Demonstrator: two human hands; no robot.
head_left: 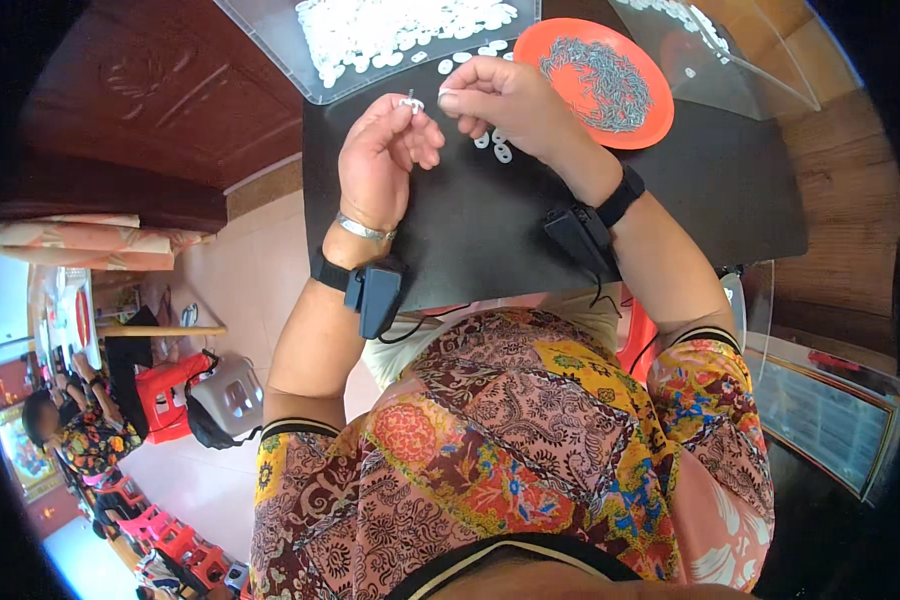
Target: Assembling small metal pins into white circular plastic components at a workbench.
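Above the dark table (450, 220), my left hand (382, 150) pinches a small white plastic piece (416, 104) between thumb and forefinger. A thin metal screw (410, 94) stands up from that piece. Just to its right, my right hand (505, 100) holds another white plastic piece (446, 93) in its fingertips, mostly covered by the thumb. The two held pieces are apart. Under my right hand lie several white oval pieces with holes (502, 153). An orange-red plate (653, 75) of grey screws (610, 88) sits right of that hand.
A clear plastic bin (322, 95) heaped with white pieces (390, 30) stands at the far side. A transparent tray (760, 70) with more pieces is at the far right. Another person (85, 425) sits off to the left, near red and grey chairs (225, 400).
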